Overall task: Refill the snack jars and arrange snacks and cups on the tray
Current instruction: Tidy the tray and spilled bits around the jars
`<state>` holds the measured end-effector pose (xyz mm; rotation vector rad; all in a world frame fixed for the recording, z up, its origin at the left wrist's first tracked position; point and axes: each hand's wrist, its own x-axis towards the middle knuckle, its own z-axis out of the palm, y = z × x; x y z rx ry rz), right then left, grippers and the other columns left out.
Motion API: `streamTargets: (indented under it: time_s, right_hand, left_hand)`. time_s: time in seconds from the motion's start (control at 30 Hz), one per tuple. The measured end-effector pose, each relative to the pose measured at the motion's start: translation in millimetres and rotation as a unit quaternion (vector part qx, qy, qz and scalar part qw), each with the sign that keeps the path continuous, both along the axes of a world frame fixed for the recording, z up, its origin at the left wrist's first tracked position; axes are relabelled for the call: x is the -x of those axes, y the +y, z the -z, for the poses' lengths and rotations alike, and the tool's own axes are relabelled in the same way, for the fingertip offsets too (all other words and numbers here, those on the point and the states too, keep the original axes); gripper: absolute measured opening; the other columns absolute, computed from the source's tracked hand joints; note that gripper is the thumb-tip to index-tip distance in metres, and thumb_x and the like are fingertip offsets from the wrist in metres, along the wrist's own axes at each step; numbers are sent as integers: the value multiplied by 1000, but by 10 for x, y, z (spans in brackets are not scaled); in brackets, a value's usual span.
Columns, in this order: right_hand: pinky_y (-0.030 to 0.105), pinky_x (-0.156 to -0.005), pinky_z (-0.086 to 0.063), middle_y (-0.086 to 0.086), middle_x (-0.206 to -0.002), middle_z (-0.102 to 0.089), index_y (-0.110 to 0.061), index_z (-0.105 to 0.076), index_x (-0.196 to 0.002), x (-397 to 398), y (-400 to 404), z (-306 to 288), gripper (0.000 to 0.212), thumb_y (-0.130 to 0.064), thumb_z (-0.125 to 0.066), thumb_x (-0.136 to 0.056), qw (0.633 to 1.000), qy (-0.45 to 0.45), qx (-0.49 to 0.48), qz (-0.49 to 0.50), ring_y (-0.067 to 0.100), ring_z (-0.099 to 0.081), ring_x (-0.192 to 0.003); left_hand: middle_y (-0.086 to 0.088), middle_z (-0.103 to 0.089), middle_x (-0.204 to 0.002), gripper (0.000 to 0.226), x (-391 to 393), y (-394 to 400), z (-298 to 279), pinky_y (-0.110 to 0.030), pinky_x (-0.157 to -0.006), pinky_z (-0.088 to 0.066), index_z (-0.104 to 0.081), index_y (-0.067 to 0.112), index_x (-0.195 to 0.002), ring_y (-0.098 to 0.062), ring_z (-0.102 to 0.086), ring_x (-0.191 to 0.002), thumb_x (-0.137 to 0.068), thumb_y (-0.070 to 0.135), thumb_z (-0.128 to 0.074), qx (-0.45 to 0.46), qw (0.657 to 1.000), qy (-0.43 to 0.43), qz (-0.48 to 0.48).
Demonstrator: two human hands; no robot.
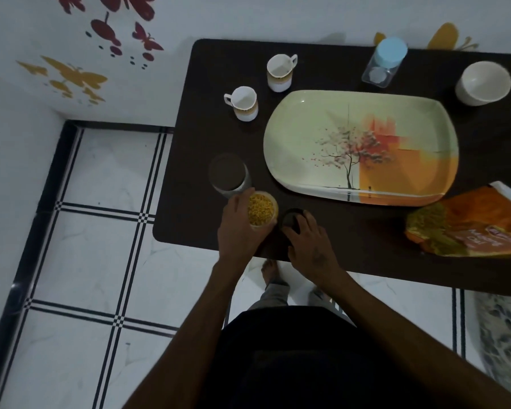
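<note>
At the near edge of the dark worktop [366, 255], a person's left hand [236, 228] curls round an open jar [261, 211] brimming with yellow snack, while the right hand [309, 240] rests its fingers on a dark lid [291, 221] lying just beside it; whether that grip has closed on the lid cannot be told. The filling of this jar looks done, and capping it appears to be the step in hand: the lid would need lifting, centring over the mouth and twisting down. A second, dark-lidded jar [229, 175] stands just behind, one orange snack packet [466, 225] lies to the right. Beyond, one printed tray [307, 113] carries nothing yet. Further back stand two handled cups [242, 103], one white bowl [483, 82] and a third, blue-lidded jar [385, 60].
</note>
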<state>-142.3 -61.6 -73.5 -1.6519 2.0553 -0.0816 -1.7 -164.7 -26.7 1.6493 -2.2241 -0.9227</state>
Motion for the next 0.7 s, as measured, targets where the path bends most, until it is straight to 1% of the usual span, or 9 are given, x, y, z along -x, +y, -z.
streamTargets:
  time_s: [0.1, 0.17, 0.27, 0.37, 0.43, 0.5, 0.57, 0.63, 0.7]
  right_hand:
    - [54, -96, -44, 23, -137, -50, -16, -63, -124, 3, 11, 3, 53, -15, -71, -72, 1000, 1, 15, 2, 47, -37, -136]
    - [53, -96, -45, 22, -135, -52, -14, -64, -121, 22, -2, -3, 49, -14, -71, -72, 1000, 6, 27, 4, 45, -39, -135]
    - [53, -98, -43, 19, -134, -53, -12, -64, -118, 50, -21, -29, 42, -14, -69, -77, 999, 3, 36, 23, 42, -38, -137]
    - [50, -100, -42, 14, -130, -56, -12, -65, -118, 107, -1, -129, 37, -13, -64, -80, 996, -19, 66, 53, 39, -39, -136]
    - [49, -99, -46, 12, -122, -60, -11, -67, -113, 177, 30, -255, 32, -15, -61, -82, 991, -41, 95, 82, 36, -46, -128]
    - [46, -93, -49, 10, -114, -64, -10, -69, -107, 293, 83, -439, 27, -19, -55, -86, 983, -52, 133, 116, 30, -54, -114]
    - [41, -88, -50, 8, -108, -66, -10, -71, -105, 427, 167, -679, 26, -21, -52, -90, 971, -47, 186, 144, 26, -58, -103]
    - [38, -84, -50, 8, -103, -68, -10, -71, -105, 546, 266, -1001, 23, -18, -54, -91, 954, 0, 245, 173, 25, -60, -98]
    - [34, -82, -48, 8, -97, -70, -9, -71, -101, 697, 444, -1377, 19, -14, -57, -89, 916, 60, 310, 247, 25, -61, -93]
  left_hand:
    - [1, -43, -145, 85, 112, -69, -12, -44, -94, -47, -36, 29, -148, -22, -43, -132, -77, 55, -76, 4, 1000, -21, 11]
    - [-3, -41, -149, 86, 193, -111, -31, -45, -98, -46, -34, 24, -150, -24, -40, -136, -80, 55, -73, 21, 998, -53, 18]
    - [-12, -45, -147, 85, 283, -123, -50, -45, -103, -42, -40, 13, -149, -30, -42, -136, -81, 50, -74, 92, 991, -88, 45]
    - [-14, -49, -144, 83, 290, -107, -37, -47, -101, -43, -44, 12, -146, -35, -45, -132, -79, 47, -76, 142, 985, -82, 56]
    - [-12, -47, -144, 79, 282, -89, -59, -45, -104, -40, -43, 15, -146, -32, -42, -133, -80, 45, -75, 156, 984, -43, 69]
    - [-11, -48, -142, 71, 344, -82, -118, -43, -106, -38, -45, 16, -143, -27, -39, -131, -83, 40, -74, 173, 980, 14, 92]
    - [-10, -52, -138, 60, 492, -85, -234, -40, -105, -37, -51, 13, -139, -27, -43, -128, -87, 36, -70, 204, 970, 63, 118]
    - [-9, -56, -133, 53, 725, -99, -377, -35, -105, -38, -54, 11, -136, -26, -48, -125, -91, 33, -69, 193, 958, 131, 168]
    - [-6, -59, -130, 50, 1091, -41, -526, -32, -104, -40, -56, 11, -135, -23, -51, -122, -91, 30, -69, 139, 942, 190, 241]
